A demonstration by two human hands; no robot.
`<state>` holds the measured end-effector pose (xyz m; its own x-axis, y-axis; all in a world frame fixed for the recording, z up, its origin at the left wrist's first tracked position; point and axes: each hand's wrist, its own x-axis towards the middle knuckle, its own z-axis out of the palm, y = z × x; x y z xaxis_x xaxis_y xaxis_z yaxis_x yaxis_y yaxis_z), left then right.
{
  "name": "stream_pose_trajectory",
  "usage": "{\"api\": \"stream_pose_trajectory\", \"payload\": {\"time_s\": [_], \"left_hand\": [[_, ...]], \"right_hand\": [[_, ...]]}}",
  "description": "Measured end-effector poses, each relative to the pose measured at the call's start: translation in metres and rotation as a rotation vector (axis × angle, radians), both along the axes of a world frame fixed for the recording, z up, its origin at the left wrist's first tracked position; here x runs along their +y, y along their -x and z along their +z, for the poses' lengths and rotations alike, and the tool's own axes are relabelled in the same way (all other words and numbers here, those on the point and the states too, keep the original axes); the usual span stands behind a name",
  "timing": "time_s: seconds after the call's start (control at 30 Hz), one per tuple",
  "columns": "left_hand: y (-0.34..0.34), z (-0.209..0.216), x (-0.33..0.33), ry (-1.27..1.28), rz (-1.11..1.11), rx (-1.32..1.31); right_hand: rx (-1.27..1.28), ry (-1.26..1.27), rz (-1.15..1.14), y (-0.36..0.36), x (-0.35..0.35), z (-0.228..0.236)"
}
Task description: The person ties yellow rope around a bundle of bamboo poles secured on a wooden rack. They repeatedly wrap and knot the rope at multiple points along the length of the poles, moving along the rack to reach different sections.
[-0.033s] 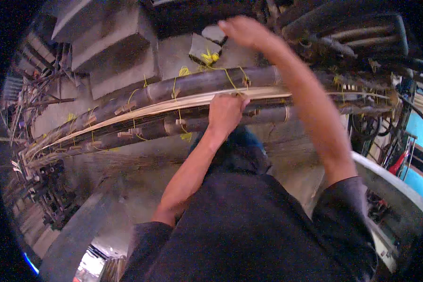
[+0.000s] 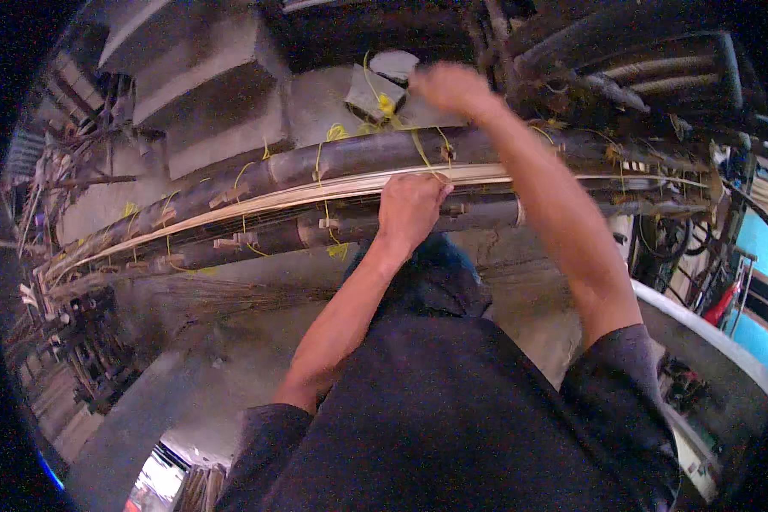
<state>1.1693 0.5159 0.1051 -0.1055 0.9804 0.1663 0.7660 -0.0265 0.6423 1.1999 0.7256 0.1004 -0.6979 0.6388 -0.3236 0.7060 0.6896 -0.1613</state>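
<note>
My left hand (image 2: pixel 411 206) is closed, thumb side up, against a long bundle of pale flat strips (image 2: pixel 307 196). A yellow string (image 2: pixel 421 147) runs down to its thumb and fingertips, where it is pinched. Beyond the bundle, my right hand (image 2: pixel 454 89) is raised in the air, smeared by motion; its fingers and anything in them cannot be made out. Between the hands lies a dark bamboo pole (image 2: pixel 358 154) with yellow ties along it. A second dark pole (image 2: pixel 358 229) runs parallel on my side, with thin lines stretched between.
Grey stepped blocks (image 2: pixel 205 81) stand at the far left. Beyond the poles is a pale angular piece (image 2: pixel 363 92) near a yellow string knot (image 2: pixel 386 106). Dark pipes and poles (image 2: pixel 648 72) crowd the far right. A low pale ledge (image 2: pixel 700 337) is at my right.
My right hand has come slightly lower and nearer the pole. The yellow string beyond the pole now rises in a loop. My left hand stays in place on the bundle.
</note>
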Motion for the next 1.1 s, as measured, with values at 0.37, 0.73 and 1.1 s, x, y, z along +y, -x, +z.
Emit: {"api": "stream_pose_trajectory", "payload": {"time_s": [0.37, 0.73, 1.1], "left_hand": [[0.007, 0.013, -0.011, 0.28, 0.077, -0.133], [0.088, -0.053, 0.154, 0.663, 0.006, -0.692], [0.217, 0.04, -0.004, 0.175, -0.142, -0.079]], "right_hand": [[0.35, 0.591, 0.35, -0.116, -0.218, -0.022], [0.367, 0.313, 0.343, -0.128, -0.229, -0.017], [0.788, 1.237, -0.813, 0.016, -0.33, -0.007]]}}
